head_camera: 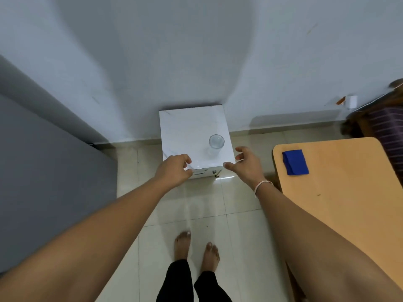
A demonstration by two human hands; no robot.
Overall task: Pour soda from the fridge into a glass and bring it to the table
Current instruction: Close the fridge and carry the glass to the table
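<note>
My empty left hand [174,168] and right hand [246,164], both loosely curled, hover beside the glass [216,144] on the white stand [185,131] (near its right edge, so a careless reach may topple it).

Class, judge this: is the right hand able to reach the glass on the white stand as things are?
Probably yes: the right hand is open beside the glass, with nothing between them on the white stand.
</note>
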